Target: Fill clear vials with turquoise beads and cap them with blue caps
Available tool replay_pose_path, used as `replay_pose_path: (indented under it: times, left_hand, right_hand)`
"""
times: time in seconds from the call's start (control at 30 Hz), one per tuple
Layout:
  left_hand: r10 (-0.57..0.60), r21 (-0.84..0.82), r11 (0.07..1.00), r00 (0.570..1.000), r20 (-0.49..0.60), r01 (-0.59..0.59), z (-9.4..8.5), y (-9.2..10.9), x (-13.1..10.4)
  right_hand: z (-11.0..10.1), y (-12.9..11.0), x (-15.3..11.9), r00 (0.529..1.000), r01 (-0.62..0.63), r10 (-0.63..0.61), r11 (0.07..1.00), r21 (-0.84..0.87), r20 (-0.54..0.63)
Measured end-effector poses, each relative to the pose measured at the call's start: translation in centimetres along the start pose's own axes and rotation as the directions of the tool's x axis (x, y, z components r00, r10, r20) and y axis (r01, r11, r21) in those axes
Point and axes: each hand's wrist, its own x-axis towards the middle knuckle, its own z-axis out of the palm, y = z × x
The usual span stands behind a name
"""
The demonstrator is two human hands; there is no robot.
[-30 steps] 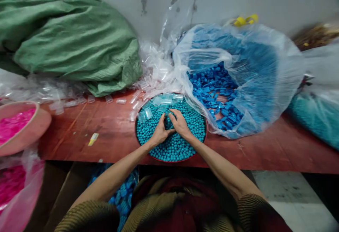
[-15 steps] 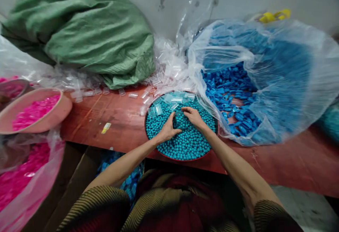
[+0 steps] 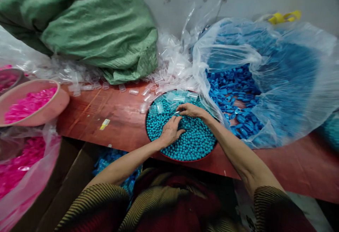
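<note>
A round red-rimmed tray (image 3: 194,160) full of small turquoise balls (image 3: 192,143) stands in front of me. My left hand (image 3: 171,131) rests low over the balls, its thumb spread from the fingers. Just beyond it, my right hand (image 3: 191,109) has its fingers bent together round a small clear plastic tube (image 3: 177,113), which the left fingertips come close to or touch. Several more clear tubes (image 3: 178,98) lie on the balls at the tray's far side.
A thin plastic bag (image 3: 288,83) of blue plastic pieces (image 3: 245,117) spreads at right. At the back left, a green sack (image 3: 103,30) leans over heaped clear tubes. Pink pieces fill a pink bowl (image 3: 62,99) at left. The red tabletop's (image 3: 127,126) front edge is near me.
My right hand has shifted slightly left and its fingers have closed in. My left hand has turned, bringing its fingertips near the right ones. The view has swung slightly.
</note>
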Motion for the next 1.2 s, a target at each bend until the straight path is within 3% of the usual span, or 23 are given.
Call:
replay_pose_path:
  times: [0.4,0.53,0.63,0.73,0.8,0.9,1.07,1.2]
  left_hand:
    - [0.002,-0.027,1.000,1.000,-0.012,-0.003,0.0,-0.3,-0.2]
    - [0.017,-0.049,0.999,1.000,-0.022,-0.019,-0.1,-0.4,-0.2]
    - [0.034,-0.051,0.998,0.999,-0.032,-0.036,0.0,-0.4,-0.2]
    - [0.034,-0.040,0.999,0.998,-0.043,-0.036,0.1,-0.4,-0.2]
    - [0.035,-0.033,0.999,0.998,-0.044,-0.036,0.2,-0.5,-0.2]
    - [0.043,-0.031,0.999,0.998,-0.042,-0.044,0.4,-0.7,-0.2]
    - [0.053,-0.037,0.998,0.996,-0.075,-0.056,0.1,-1.2,-0.3]
    - [0.151,0.085,0.987,0.968,-0.199,-0.136,-1.2,-0.7,-1.1]
  right_hand:
    - [1.0,0.6,-1.3,0.965,-0.004,0.002,1.000,-0.005,-0.262]
    - [-0.5,0.7,-2.8,0.892,0.005,0.016,0.999,0.047,-0.453]
    - [-1.5,1.2,-5.5,0.847,-0.075,0.057,0.997,-0.014,-0.529]
    - [-1.5,1.6,-8.2,0.885,-0.219,0.165,0.973,-0.078,-0.435]
    - [-1.0,1.6,-9.3,0.920,-0.286,0.256,0.956,-0.061,-0.295]
    - [-0.4,1.2,-9.8,0.931,-0.353,0.350,0.935,-0.019,-0.102]
    - [-0.9,0.7,-9.4,0.853,-0.517,0.488,0.838,0.175,0.182]
    - [-1.4,0.7,-9.6,0.801,-0.599,0.515,0.686,0.413,0.306]
